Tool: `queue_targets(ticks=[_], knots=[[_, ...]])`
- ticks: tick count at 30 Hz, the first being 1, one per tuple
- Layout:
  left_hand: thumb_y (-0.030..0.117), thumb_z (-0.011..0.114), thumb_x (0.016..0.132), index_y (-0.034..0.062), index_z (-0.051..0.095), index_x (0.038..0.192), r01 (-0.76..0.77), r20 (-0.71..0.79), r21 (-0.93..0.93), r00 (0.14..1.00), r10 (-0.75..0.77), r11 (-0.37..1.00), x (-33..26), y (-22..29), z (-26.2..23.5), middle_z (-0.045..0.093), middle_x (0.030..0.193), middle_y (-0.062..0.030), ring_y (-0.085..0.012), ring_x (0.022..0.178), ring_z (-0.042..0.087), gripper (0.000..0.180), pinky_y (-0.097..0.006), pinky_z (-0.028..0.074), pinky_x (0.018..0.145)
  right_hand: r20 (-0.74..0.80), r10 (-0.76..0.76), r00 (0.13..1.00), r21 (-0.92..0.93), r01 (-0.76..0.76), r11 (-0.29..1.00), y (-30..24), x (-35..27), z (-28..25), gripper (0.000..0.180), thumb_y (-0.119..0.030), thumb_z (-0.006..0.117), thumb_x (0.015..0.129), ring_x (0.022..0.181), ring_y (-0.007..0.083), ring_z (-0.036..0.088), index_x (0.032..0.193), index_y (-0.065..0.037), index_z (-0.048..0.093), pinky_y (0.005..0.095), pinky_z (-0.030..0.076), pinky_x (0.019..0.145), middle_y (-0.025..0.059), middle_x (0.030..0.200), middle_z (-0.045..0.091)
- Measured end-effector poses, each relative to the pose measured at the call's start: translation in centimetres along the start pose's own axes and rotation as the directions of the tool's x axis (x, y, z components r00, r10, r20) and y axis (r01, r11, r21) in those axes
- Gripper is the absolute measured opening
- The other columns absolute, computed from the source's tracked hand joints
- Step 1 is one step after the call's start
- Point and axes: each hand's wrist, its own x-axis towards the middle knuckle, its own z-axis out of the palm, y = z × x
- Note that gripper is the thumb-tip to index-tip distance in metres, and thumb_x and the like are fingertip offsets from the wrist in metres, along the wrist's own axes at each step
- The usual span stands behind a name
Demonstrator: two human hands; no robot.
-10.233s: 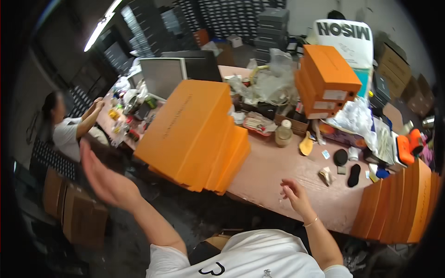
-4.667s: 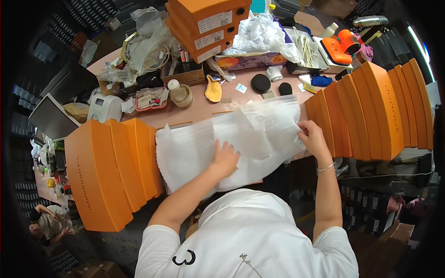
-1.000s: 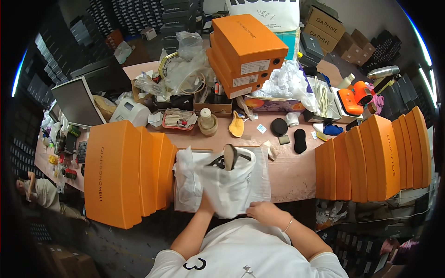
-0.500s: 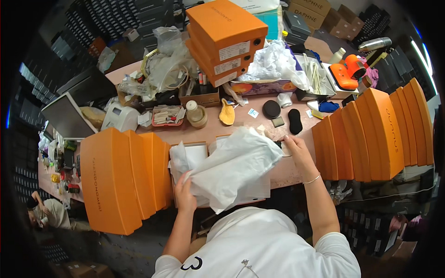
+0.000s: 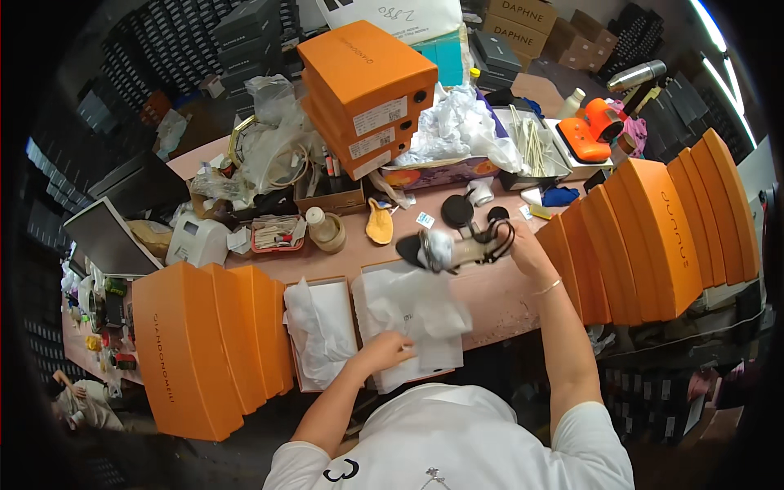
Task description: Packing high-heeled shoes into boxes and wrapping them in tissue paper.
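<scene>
A black strappy sandal [image 5: 467, 251] hangs sideways over the table, white stuffing in its front part. My right hand [image 5: 527, 251] is closed around its strap end. Lower and to the left, my left hand [image 5: 388, 351] rests at a sheet of white wrapping paper [image 5: 408, 302], fingers stretched out and not gripping it. That sheet spreads over an open box part, whose shape is mostly covered. Beside it on the left lies an open shoebox [image 5: 353, 314] holding a white paper-wrapped bundle [image 5: 317, 327].
Orange shoeboxes stand in rows at left [image 5: 188, 351] and right [image 5: 645, 245], with an orange stack [image 5: 367, 82] at the back. Behind my hands are a yellow sponge-like pad [image 5: 379, 222], a bottle in a jar [image 5: 327, 233], a round black pad [image 5: 456, 211] and a tray of sticks [image 5: 278, 233].
The sandal has come out of the white paper and moved up with my right hand. The paper has dropped onto the box part, and my left hand has let go of it and moved right.
</scene>
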Motion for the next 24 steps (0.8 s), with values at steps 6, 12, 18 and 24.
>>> queue_targets(ticks=[6, 12, 18, 24], knots=[[0.056, 0.036, 0.096, -0.0010, 0.040, 0.139, -0.062, -0.053, -0.960, 0.998, 0.040, 0.272, -3.1, 5.1, -7.3, 0.053, 0.133, -0.0144, -0.0246, 0.130, 0.043, 0.071, -0.042, 0.037, 0.105, 0.548, 0.036, 0.835, -0.042, -0.016, 0.999, -4.3, -0.7, 5.5, 0.048, -0.044, 0.059, 0.089, 0.071, 0.0119, 0.050, 0.086, 0.004, 0.066, 0.0256, 0.043, 0.067, 0.0025, 0.072, 0.059], [0.036, 0.054, 0.094, -0.0010, 0.042, 0.134, 0.031, 0.042, -0.978, 0.998, -0.047, -0.207, -3.5, 6.6, -3.2, 0.057, 0.123, -0.0209, -0.0320, 0.104, 0.063, 0.056, -0.043, 0.054, 0.088, -0.085, -0.063, 0.994, -0.047, 0.060, 0.997, -1.9, -2.5, 11.4, 0.023, -0.018, 0.055, 0.096, 0.084, 0.0097, 0.059, 0.103, 0.002, 0.063, 0.0257, 0.047, 0.075, 0.0053, 0.091, 0.065], [0.056, 0.045, 0.094, 0.0048, 0.054, 0.122, -0.168, -0.130, -0.963, 0.974, -0.185, -0.209, -4.4, 5.7, -3.0, 0.063, 0.113, -0.0122, -0.0214, 0.100, 0.065, 0.059, -0.037, 0.055, 0.085, 0.372, -0.316, 0.873, -0.433, 0.464, 0.773, -4.4, -10.3, 17.4, 0.057, -0.009, 0.076, 0.070, 0.108, 0.0290, 0.050, 0.123, -0.007, 0.055, 0.0386, 0.040, 0.090, 0.0107, 0.115, 0.056], [0.046, 0.054, 0.094, 0.0071, 0.053, 0.122, -0.157, -0.112, -0.956, 0.976, -0.188, -0.247, -5.3, 6.2, -2.7, 0.062, 0.110, -0.0100, -0.0203, 0.097, 0.065, 0.048, -0.035, 0.056, 0.083, 0.422, -0.356, 0.834, -0.524, 0.545, 0.654, -2.4, -9.4, 17.4, 0.057, -0.002, 0.072, 0.063, 0.102, 0.0267, 0.051, 0.118, -0.010, 0.057, 0.0379, 0.037, 0.086, 0.0062, 0.112, 0.056]])
